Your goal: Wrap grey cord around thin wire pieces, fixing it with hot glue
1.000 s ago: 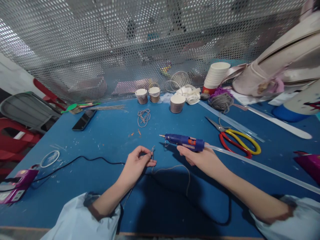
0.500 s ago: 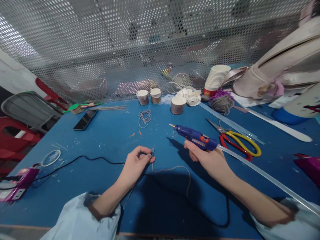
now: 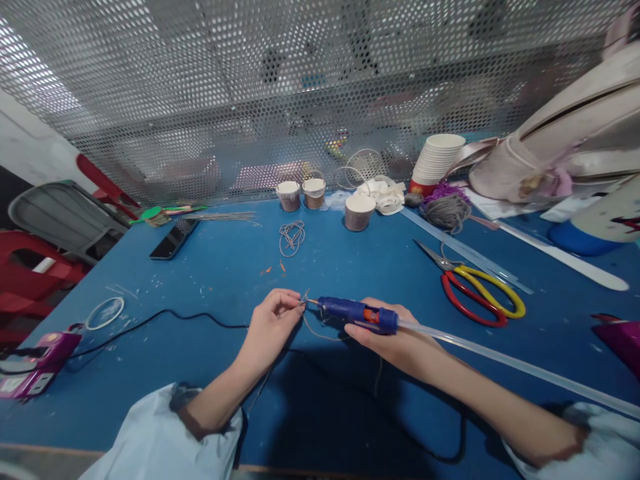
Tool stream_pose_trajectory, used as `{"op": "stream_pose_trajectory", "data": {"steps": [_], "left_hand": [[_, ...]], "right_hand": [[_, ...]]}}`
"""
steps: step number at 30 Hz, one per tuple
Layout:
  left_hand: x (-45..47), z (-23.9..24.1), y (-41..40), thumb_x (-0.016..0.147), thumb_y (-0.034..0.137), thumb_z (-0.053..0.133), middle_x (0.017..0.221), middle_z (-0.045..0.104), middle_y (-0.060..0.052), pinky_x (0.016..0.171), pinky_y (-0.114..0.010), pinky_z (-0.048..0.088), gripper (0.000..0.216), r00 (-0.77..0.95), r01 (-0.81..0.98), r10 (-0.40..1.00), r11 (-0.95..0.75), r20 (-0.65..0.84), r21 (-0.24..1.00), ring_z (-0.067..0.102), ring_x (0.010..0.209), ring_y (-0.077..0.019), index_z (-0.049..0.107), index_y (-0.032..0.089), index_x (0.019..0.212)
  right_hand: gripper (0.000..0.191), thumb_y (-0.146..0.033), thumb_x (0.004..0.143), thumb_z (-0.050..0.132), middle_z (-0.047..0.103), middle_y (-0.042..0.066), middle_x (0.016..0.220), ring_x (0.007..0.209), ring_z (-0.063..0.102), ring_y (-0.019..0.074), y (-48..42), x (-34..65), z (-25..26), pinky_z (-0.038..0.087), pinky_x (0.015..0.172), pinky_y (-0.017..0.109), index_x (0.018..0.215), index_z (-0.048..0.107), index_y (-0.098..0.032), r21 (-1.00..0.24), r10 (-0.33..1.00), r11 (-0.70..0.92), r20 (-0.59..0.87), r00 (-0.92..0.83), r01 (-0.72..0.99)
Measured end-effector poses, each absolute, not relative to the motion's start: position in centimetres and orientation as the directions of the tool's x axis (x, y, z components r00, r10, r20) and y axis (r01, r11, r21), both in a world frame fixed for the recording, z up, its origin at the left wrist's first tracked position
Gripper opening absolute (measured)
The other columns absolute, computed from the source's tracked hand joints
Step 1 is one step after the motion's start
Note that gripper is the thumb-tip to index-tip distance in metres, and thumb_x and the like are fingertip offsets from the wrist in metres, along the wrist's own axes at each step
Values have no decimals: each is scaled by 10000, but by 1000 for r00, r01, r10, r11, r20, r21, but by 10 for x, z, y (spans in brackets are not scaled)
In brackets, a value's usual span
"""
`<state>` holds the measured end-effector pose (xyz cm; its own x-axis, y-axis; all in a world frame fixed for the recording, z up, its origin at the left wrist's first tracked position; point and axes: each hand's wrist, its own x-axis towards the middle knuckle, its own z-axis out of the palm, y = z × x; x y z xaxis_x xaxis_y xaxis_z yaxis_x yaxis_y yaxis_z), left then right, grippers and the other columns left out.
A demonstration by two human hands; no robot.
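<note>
My left hand (image 3: pixel 274 325) is closed in a pinch on a thin grey cord (image 3: pixel 320 335), whose short end pokes up past the fingertips. The rest of the cord curves right beneath a blue hot glue gun (image 3: pixel 356 313). My right hand (image 3: pixel 390 337) wraps round that gun, its fingers partly hidden behind the body. The metal nozzle points left and meets the cord at my left fingertips; whether it touches cannot be made out. A long clear glue stick (image 3: pixel 500 365) sticks out of the gun's rear. Thin dark strands (image 3: pixel 262 388) show below my left wrist.
Scissors (image 3: pixel 470 287) with red and yellow handles lie at right. Small cups (image 3: pixel 358 213), a grey yarn ball (image 3: pixel 447 212) and stacked paper cups (image 3: pixel 437 163) stand along the back. A looped cord (image 3: pixel 292 238), phone (image 3: pixel 174 239) and purple power strip (image 3: pixel 43 363) are farther left.
My right hand has brought the glue gun left and down, so its nozzle is now at my left fingertips. The left hand keeps its pinch almost in place.
</note>
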<state>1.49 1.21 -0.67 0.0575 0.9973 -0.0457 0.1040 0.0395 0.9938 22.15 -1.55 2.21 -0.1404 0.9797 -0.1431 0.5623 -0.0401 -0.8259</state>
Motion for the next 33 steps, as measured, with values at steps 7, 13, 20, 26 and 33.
{"op": "stream_pose_trajectory", "data": {"steps": [7, 13, 20, 26, 33], "left_hand": [[15, -10, 12, 694, 222, 663, 956, 576, -58, 792, -303, 430, 83, 72, 105, 997, 14, -22, 994, 571, 867, -166, 613, 156, 692], [16, -8, 11, 708, 221, 649, 976, 572, -61, 761, -283, 428, 76, 71, 144, 997, -8, -2, 990, 568, 859, -157, 616, 154, 691], [17, -6, 11, 697, 235, 653, 963, 573, -65, 740, -276, 437, 101, 58, 147, 998, -6, -3, 989, 572, 839, -152, 613, 151, 657], [18, -6, 11, 672, 230, 669, 949, 578, -70, 757, -299, 461, 101, 44, 120, 999, -12, 7, 993, 591, 838, -162, 615, 151, 639], [18, -8, 11, 672, 246, 673, 958, 573, -66, 757, -299, 477, 113, 47, 111, 999, -5, 0, 994, 599, 825, -153, 617, 152, 643]], "right_hand": [[164, -364, 714, 576, 542, -40, 555, 497, 474, 106, -16, 217, 18, 372, 477, 203, 665, 553, -209, -805, 988, -47, -124, -90, 592], [152, -344, 712, 579, 548, -34, 545, 484, 471, 109, -16, 214, 16, 372, 474, 214, 646, 548, -211, -788, 990, 11, -79, -118, 616], [158, -347, 763, 559, 583, -20, 563, 471, 483, 104, -19, 217, 8, 376, 475, 211, 684, 560, -209, -783, 982, 170, 82, -170, 599], [161, -335, 783, 546, 574, -25, 558, 468, 480, 101, -21, 218, 6, 374, 475, 209, 690, 551, -204, -745, 957, 266, 128, -262, 611], [168, -344, 792, 547, 564, -34, 555, 463, 473, 96, -21, 217, 5, 376, 469, 201, 703, 568, -203, -735, 952, 284, 138, -275, 615]]}}
